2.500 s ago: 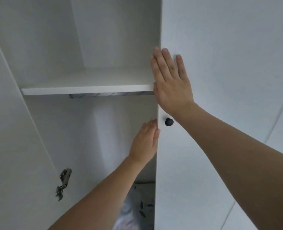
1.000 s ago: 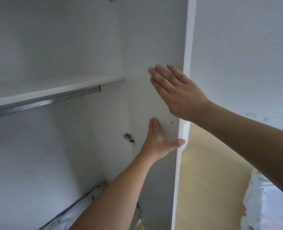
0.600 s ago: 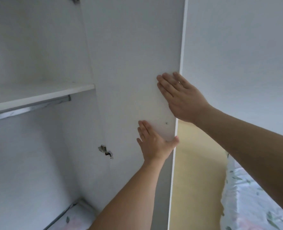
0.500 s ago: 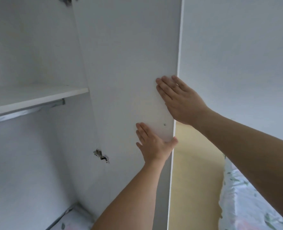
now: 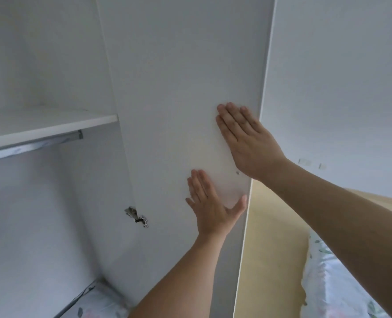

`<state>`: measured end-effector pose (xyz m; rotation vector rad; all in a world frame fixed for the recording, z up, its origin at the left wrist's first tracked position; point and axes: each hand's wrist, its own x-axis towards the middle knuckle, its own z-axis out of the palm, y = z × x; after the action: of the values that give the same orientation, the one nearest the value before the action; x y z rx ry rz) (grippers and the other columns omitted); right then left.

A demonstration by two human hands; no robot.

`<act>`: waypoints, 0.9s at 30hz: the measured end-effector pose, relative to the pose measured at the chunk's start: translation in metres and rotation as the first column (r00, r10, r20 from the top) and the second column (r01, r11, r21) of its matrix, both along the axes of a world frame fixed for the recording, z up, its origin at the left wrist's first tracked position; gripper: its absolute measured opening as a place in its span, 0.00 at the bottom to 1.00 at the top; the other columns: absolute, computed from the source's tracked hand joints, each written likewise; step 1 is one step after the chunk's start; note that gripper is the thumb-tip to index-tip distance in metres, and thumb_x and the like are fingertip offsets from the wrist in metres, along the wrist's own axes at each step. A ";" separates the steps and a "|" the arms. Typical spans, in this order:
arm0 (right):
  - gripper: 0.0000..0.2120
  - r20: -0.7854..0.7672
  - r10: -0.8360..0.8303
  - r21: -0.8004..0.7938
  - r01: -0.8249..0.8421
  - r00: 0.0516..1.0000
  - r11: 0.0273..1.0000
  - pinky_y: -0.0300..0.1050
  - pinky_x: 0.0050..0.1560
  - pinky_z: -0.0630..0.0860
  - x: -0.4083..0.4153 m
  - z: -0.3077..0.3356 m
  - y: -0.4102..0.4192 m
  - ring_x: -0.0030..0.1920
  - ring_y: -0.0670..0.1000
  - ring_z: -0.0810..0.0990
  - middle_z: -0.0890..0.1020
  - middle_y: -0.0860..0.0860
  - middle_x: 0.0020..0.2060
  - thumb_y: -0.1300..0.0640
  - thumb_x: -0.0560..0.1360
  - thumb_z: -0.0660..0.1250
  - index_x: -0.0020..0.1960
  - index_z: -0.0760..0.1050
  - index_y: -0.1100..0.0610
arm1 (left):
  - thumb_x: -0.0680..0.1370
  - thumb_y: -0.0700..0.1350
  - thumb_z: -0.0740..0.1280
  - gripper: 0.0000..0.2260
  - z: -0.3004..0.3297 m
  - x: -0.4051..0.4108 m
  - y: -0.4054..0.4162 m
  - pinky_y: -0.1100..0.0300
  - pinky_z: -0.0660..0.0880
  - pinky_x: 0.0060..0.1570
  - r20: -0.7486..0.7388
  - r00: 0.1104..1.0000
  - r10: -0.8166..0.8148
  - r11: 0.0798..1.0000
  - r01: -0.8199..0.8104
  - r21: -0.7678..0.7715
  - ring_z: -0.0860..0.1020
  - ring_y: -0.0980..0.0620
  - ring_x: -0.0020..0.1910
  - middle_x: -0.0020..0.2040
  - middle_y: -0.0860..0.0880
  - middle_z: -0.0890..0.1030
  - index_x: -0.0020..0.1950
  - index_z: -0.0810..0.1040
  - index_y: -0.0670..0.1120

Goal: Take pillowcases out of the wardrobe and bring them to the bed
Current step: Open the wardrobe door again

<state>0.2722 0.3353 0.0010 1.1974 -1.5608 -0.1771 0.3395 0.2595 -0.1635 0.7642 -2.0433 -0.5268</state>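
The white wardrobe door (image 5: 179, 92) stands swung wide, its inner face toward me. My right hand (image 5: 247, 141) lies flat on that face near its free edge, fingers straight. Lower down, my left hand (image 5: 211, 203) presses flat on the same face, thumb spread toward the edge. At the wardrobe's bottom left a fold of white leaf-printed fabric (image 5: 96, 304) shows, partly hidden behind my left forearm. The bed (image 5: 335, 285) with matching leaf-printed bedding is at the lower right.
Inside the wardrobe a white shelf (image 5: 43, 127) sits at the left with a metal hanging rail (image 5: 29, 148) under it. A metal hinge (image 5: 136, 216) is on the door's inner side. A pale yellow headboard (image 5: 270, 244) stands behind the door's edge, a white wall above it.
The door has swung further open to the right with both flat hands on it. My view has turned right, so the shelf has slid left and the bed has come into sight.
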 end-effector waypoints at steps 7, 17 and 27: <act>0.30 0.304 0.107 0.030 -0.121 0.947 0.992 0.51 0.75 0.31 0.067 -0.047 -0.105 0.77 0.56 0.41 0.45 0.58 0.78 0.57 0.79 0.51 0.77 0.43 0.63 | 0.72 0.69 0.56 0.44 -0.039 0.113 -0.112 0.31 0.56 0.68 0.192 0.968 0.162 0.974 -0.126 -0.186 0.51 0.43 0.77 0.79 0.43 0.51 0.79 0.53 0.42; 0.31 0.580 0.374 0.129 -0.535 0.724 0.835 0.52 0.74 0.33 0.219 -0.144 -0.280 0.77 0.54 0.37 0.40 0.57 0.77 0.49 0.80 0.46 0.77 0.40 0.61 | 0.76 0.67 0.52 0.40 -0.109 0.313 -0.222 0.40 0.50 0.74 0.387 0.727 0.567 0.812 -0.571 -0.119 0.46 0.46 0.78 0.80 0.45 0.48 0.79 0.49 0.44; 0.32 0.675 0.464 0.279 -0.780 0.574 0.559 0.53 0.76 0.38 0.296 -0.313 -0.368 0.77 0.57 0.40 0.42 0.59 0.77 0.49 0.80 0.49 0.77 0.43 0.63 | 0.75 0.71 0.42 0.40 -0.240 0.420 -0.249 0.49 0.38 0.75 0.543 0.473 0.694 0.608 -0.789 -0.089 0.37 0.49 0.77 0.79 0.47 0.39 0.79 0.40 0.47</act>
<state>0.5685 -0.0328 -0.3117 2.4196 -1.4145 0.2588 0.7597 0.0106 -0.4040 1.9842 -1.8547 0.0562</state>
